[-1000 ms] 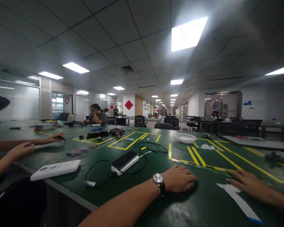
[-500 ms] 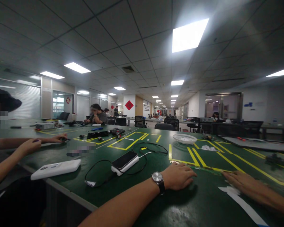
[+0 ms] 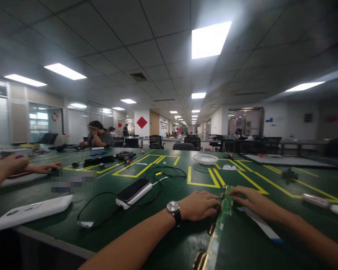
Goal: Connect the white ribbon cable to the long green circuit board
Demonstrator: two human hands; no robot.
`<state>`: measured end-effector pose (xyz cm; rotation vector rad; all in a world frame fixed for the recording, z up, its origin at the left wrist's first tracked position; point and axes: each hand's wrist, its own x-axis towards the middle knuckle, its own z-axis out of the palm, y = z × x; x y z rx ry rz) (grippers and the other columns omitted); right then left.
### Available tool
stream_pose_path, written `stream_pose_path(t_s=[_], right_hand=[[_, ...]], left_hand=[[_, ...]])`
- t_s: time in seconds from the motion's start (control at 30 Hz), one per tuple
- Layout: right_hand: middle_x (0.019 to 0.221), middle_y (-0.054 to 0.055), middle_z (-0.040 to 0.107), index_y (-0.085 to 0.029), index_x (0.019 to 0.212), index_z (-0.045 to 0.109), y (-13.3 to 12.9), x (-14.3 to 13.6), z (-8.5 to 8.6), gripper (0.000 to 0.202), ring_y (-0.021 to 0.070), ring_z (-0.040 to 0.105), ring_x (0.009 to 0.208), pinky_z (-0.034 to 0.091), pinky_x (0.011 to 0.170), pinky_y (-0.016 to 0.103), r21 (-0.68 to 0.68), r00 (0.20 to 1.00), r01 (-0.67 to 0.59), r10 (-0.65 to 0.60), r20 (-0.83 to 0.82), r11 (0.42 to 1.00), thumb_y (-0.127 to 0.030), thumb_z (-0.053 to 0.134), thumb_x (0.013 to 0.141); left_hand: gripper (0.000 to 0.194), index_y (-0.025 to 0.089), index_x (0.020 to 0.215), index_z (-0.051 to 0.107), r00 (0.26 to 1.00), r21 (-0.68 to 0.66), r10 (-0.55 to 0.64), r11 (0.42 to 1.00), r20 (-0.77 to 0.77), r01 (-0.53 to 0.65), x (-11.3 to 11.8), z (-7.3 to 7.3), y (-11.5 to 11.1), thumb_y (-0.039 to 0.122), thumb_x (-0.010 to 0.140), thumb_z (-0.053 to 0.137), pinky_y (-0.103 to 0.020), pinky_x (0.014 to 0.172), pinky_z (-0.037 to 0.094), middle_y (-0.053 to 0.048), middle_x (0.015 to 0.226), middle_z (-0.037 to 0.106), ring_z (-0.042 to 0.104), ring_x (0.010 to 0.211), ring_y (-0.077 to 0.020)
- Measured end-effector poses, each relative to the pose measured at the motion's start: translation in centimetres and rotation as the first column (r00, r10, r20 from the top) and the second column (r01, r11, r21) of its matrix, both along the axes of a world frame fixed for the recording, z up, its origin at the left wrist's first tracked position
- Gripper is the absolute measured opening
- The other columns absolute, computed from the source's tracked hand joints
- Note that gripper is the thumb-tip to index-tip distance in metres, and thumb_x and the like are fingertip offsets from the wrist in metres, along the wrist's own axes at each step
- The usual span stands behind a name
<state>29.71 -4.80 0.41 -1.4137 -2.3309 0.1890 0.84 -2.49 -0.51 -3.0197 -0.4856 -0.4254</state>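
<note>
A long, narrow green circuit board (image 3: 221,226) with gold-coloured connectors along its left side runs lengthwise towards me on the green table (image 3: 146,234). Its near end is cut off by the bottom of the view. My left hand (image 3: 200,205), with a watch on the wrist, has its bent fingers against the board's left edge near the far end. Opposite it, the fingertips of my right hand (image 3: 252,200) grip the right edge; its thumb is hard to make out. Under my right forearm lies a white paper strip (image 3: 260,224) with a blue end.
Left of my hands are a phone (image 3: 133,189) on a white power bank (image 3: 126,202) with a black cable, and a white flat case (image 3: 32,212). Farther back stands a white basket (image 3: 205,159). A co-worker's hands (image 3: 12,165) show at far left. Yellow tape marks the table.
The circuit board has turned from lying crosswise to pointing towards me. My right hand has moved closer to my left. The whole view has swung to the right.
</note>
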Motion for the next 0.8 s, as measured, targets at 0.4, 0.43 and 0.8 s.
stream_pose_path(t_s=[0.4, 0.43, 0.8], right_hand=[[0.100, 0.013, 0.069, -0.018, 0.096, 0.070, -0.5, 3.1, -0.8, 0.034, 0.0262, 0.065, 0.090, 0.048, 0.075, 0.033, 0.050, 0.883, 0.390, -0.389, 0.262, 0.919, -0.045, 0.052, 0.087], [0.099, 0.012, 0.069, -0.018, 0.096, 0.070, -0.5, 2.7, -0.8, 0.032, 0.0256, 0.065, 0.089, 0.047, 0.074, 0.033, 0.052, 0.891, 0.377, -0.377, 0.251, 0.925, -0.042, 0.053, 0.087], [0.087, 0.007, 0.069, -0.017, 0.090, 0.070, -1.7, -0.1, -0.3, 0.017, 0.0215, 0.062, 0.078, 0.044, 0.068, 0.028, -0.003, 0.982, 0.177, -0.177, 0.064, 0.984, -0.025, 0.061, 0.077]], left_hand=[[0.037, 0.030, 0.139, 0.047, 0.998, -0.061, -0.065, 0.996, -0.024, 0.064, 0.1, -0.2, -0.4, 0.036, 0.104, 0.037, -0.036, 0.096, 0.043, -0.001, 0.147, 0.049, 0.048, 0.128, -0.0228], [0.037, 0.030, 0.139, 0.047, 0.997, -0.061, -0.069, 0.996, -0.026, 0.067, 0.1, -0.1, -0.5, 0.036, 0.104, 0.037, -0.036, 0.095, 0.043, -0.001, 0.147, 0.048, 0.048, 0.128, -0.0228], [0.039, 0.027, 0.141, 0.046, 0.994, -0.050, -0.107, 0.993, -0.010, 0.106, 0.0, -0.5, -0.2, 0.036, 0.104, 0.036, -0.039, 0.098, 0.042, -0.002, 0.146, 0.050, 0.050, 0.125, -0.0236]])
